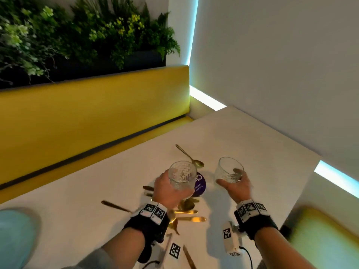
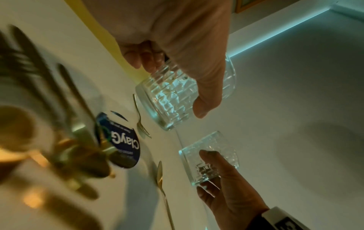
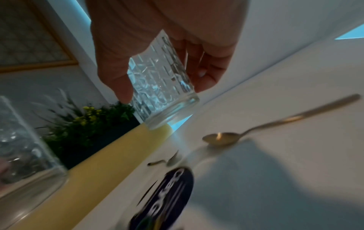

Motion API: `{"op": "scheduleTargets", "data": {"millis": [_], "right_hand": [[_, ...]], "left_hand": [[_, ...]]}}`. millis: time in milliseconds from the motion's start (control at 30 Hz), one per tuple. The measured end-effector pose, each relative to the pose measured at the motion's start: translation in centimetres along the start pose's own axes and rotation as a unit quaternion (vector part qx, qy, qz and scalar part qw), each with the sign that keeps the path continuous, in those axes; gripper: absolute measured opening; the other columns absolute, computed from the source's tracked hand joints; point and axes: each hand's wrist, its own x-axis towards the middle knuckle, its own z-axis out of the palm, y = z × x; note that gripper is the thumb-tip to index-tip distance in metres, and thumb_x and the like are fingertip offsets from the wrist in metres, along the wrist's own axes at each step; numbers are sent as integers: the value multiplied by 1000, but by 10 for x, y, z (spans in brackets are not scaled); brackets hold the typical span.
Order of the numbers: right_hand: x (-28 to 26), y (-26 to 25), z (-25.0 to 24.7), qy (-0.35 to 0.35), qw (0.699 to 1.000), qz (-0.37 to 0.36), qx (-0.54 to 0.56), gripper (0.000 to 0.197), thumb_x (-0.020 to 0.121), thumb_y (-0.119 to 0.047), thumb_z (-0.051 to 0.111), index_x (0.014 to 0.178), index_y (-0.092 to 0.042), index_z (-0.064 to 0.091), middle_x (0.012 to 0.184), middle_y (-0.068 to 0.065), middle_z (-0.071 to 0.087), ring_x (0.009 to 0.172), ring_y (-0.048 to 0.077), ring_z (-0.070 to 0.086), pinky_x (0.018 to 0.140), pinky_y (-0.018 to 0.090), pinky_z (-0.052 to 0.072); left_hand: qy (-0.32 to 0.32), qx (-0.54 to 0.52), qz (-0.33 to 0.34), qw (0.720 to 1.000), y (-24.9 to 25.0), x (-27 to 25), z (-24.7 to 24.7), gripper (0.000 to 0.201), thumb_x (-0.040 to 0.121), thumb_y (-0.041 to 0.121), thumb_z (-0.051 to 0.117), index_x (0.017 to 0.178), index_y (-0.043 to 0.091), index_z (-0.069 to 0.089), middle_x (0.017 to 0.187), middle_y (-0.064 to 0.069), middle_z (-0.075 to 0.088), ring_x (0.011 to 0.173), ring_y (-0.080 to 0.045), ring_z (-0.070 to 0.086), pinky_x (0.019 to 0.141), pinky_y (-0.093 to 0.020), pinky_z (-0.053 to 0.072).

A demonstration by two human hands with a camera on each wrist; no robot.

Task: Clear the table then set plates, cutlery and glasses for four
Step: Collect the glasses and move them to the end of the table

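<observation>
Each hand holds a clear cut-pattern glass above the white table (image 1: 252, 144). My left hand (image 1: 171, 188) grips one glass (image 1: 182, 174) (image 2: 177, 93) round its side, thumb and fingers curled on it. My right hand (image 1: 236, 184) grips the other glass (image 1: 229, 169) (image 3: 161, 80) (image 2: 208, 157), lifted and tilted. Below lie gold cutlery: a spoon (image 1: 191, 158) (image 3: 256, 130) beyond the glasses and several pieces (image 1: 186, 212) heaped under my left wrist. A dark round coaster (image 1: 200, 185) (image 3: 167, 197) with white lettering lies between the hands.
A yellow bench (image 1: 93, 113) runs along the table's far-left side, with a planter of green foliage (image 1: 77, 35) behind it. A white wall (image 1: 281, 74) with lit strips borders the table on the right. A yellowish chair (image 1: 326, 241) stands at the lower right.
</observation>
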Motion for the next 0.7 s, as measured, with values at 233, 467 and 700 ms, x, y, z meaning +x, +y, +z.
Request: {"op": "scheduleTargets", "data": {"millis": [233, 467, 700], "right_hand": [[-178, 15, 38, -75, 997, -1, 16, 79, 57, -14, 88, 125, -10, 49, 113, 11, 58, 104, 28, 58, 93, 43, 51], [-303, 30, 85, -172, 983, -32, -58, 76, 58, -19, 88, 124, -10, 51, 117, 9, 58, 104, 23, 57, 94, 37, 48], [-376, 26, 133, -266, 954, -66, -122, 82, 57, -27, 89, 128, -15, 50, 124, 5, 59, 114, 23, 57, 96, 29, 44]], "left_hand": [[-21, -7, 17, 1000, -72, -140, -78, 72, 46, 34, 87, 112, 23, 61, 105, 8, 69, 98, -11, 66, 85, -30, 57], [13, 46, -38, 998, -146, -237, -143, 89, 47, 46, 84, 126, 23, 51, 121, 3, 59, 114, -17, 55, 99, -33, 47], [73, 53, -109, 990, -199, -299, -203, 103, 36, 57, 73, 129, 18, 51, 120, -1, 60, 115, -20, 55, 100, -29, 43]]}}
